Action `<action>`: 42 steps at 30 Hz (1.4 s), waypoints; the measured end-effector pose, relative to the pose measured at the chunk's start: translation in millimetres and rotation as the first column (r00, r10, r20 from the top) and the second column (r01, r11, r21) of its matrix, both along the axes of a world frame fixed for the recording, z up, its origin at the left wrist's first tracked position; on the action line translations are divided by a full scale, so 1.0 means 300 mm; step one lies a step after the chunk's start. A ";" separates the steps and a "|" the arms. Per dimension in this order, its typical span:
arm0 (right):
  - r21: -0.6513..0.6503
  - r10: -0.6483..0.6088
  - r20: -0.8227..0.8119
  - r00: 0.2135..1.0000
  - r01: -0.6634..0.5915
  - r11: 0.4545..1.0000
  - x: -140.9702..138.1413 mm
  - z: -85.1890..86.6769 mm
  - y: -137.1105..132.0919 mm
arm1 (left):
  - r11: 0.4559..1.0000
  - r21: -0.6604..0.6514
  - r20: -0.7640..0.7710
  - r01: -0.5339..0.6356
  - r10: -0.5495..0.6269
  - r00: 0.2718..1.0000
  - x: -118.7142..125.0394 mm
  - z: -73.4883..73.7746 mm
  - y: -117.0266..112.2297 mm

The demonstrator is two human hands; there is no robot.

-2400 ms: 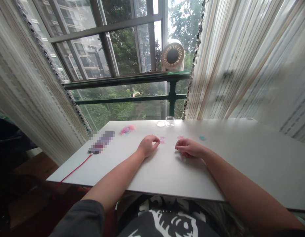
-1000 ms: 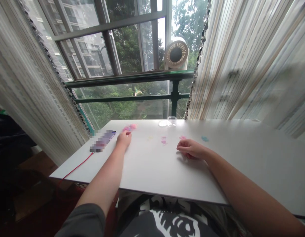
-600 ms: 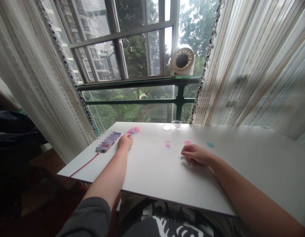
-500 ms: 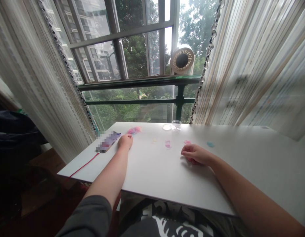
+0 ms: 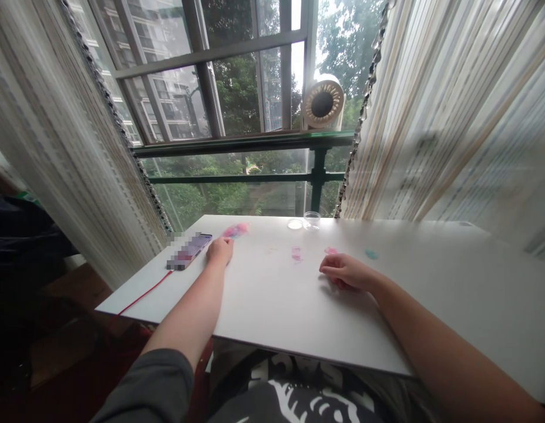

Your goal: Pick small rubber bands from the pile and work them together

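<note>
White table point(image 5: 276, 305) carries both hands. The left hand point(image 5: 220, 251) lies far forward with its fingers curled under, just short of a heap of pink and blue bits point(image 5: 236, 230) and just right of a phone point(image 5: 188, 250) on a red cable point(image 5: 142, 294); whether it pinches one of the bits I cannot tell. Compared with 2.4 s ago, when it sat loosely closed near the middle beside a small pink cluster point(image 5: 296, 254), the left hand has gone out to the far left and has stayed there for the last second. The right hand point(image 5: 344, 272) has not shifted: it rests on the table in a loose fist with finger and thumb tips together, and what they hold, if anything, is too small to see. Just beyond it lie a pink speck point(image 5: 330, 251) and, further right, a blue speck point(image 5: 371, 254). Well ahead of both hands stand a clear cup point(image 5: 311, 220) and its lid point(image 5: 294, 224).
</note>
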State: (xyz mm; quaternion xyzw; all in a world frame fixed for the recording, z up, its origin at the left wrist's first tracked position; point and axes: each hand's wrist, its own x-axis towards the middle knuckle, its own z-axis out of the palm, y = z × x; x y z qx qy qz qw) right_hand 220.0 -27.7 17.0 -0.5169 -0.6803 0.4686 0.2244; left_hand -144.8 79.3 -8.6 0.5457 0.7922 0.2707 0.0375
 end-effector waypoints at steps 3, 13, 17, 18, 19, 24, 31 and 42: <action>0.001 -0.002 -0.005 1.000 0.002 1.000 0.001 -0.002 0.001 | 1.000 0.021 0.021 -0.002 0.002 1.000 0.002 0.008 -0.007; 0.012 0.010 -0.007 1.000 -0.010 1.000 0.011 -0.014 0.010 | 0.997 0.076 0.102 0.030 -0.038 0.994 0.007 0.017 -0.030; 0.013 0.010 -0.016 1.000 -0.010 1.000 0.007 -0.011 0.007 | 0.995 0.089 0.121 0.040 -0.051 0.991 0.007 0.017 -0.031; 0.013 0.010 -0.019 1.000 -0.010 1.000 0.007 -0.010 0.006 | 0.995 0.091 0.125 0.044 -0.055 0.991 0.007 0.016 -0.031; 0.011 0.008 -0.020 1.000 -0.008 1.000 0.006 -0.009 0.005 | 0.994 0.094 0.128 0.048 -0.059 0.990 0.007 0.015 -0.030; 0.007 0.004 -0.014 1.000 -0.004 1.000 0.007 -0.007 0.004 | 0.993 0.099 0.142 0.070 -0.083 0.986 0.004 0.009 -0.027; 0.002 0.002 -0.019 1.000 -0.002 1.000 0.008 -0.007 0.006 | 0.981 0.135 0.176 0.139 -0.162 0.971 0.017 0.006 -0.025; 0.007 0.001 -0.019 1.000 -0.001 1.000 0.005 -0.001 0.003 | 0.943 0.247 0.293 0.224 -0.293 0.910 0.086 0.026 -0.047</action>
